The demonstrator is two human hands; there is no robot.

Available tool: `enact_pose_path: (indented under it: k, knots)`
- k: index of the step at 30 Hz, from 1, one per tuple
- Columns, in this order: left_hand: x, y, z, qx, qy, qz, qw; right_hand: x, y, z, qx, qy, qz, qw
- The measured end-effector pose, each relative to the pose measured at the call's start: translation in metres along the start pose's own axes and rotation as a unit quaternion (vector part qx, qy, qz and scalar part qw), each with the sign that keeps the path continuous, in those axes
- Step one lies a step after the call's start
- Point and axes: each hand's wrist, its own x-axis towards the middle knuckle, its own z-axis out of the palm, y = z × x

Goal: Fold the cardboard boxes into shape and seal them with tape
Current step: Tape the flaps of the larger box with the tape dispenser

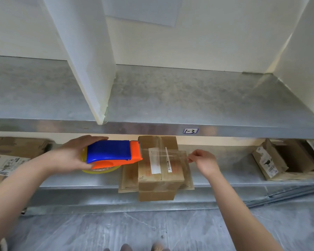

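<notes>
A small brown cardboard box (159,183) stands on the lower metal shelf (80,180), its top flaps closed and its side flaps spread flat. My left hand (71,156) grips a blue and orange tape dispenser (112,153) just left of the box. A strip of clear tape (163,154) stretches from the dispenser across the box's top. My right hand (203,162) pinches the free end of that tape at the box's right side.
An upper metal shelf (170,105) with white dividers and a label "1-3" (190,131) overhangs the lower one. Torn cardboard boxes (283,160) lie at the right, flattened printed cardboard (9,160) at the left. Grey floor lies below.
</notes>
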Motion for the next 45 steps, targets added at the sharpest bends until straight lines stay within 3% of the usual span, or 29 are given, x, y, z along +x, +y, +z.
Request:
enact_pose_path:
  k: [11,16,22,26,30,32,34,37,39,45]
  knots:
    - [0.002,-0.027,0.012,-0.008,-0.017,-0.102,0.995,0.031,0.037,-0.005,0.014,-0.048,0.043,0.998]
    - [0.008,-0.025,0.026,0.019,-0.014,-0.125,0.992,0.030,0.039,0.022,-0.060,-0.078,0.028,0.995]
    - [0.008,-0.015,0.041,0.027,0.018,-0.120,0.992,0.027,0.039,0.067,-0.054,-0.082,-0.007,0.995]
    - [0.001,-0.012,0.046,0.046,0.037,-0.125,0.990,0.023,0.036,0.077,-0.008,-0.052,-0.012,0.999]
    - [-0.003,-0.007,0.043,0.048,0.032,-0.121,0.991,0.013,0.042,0.074,-0.084,0.007,-0.063,0.994]
    - [-0.002,-0.006,0.043,0.054,0.030,-0.110,0.992,0.001,0.039,0.069,-0.051,0.021,-0.087,0.995]
    - [-0.002,-0.007,0.042,0.062,0.028,-0.099,0.993,-0.019,0.029,0.063,-0.015,-0.010,-0.129,0.992]
    - [0.000,-0.005,0.038,0.061,0.015,-0.087,0.994,-0.043,0.007,0.060,-0.140,-0.064,-0.218,0.964]
    - [0.003,-0.004,0.033,0.053,-0.005,-0.069,0.996,-0.045,0.001,0.067,-0.189,-0.074,-0.221,0.954]
    - [0.001,-0.020,-0.006,0.018,-0.034,-0.052,0.998,-0.036,0.003,0.071,-0.156,-0.095,-0.205,0.962]
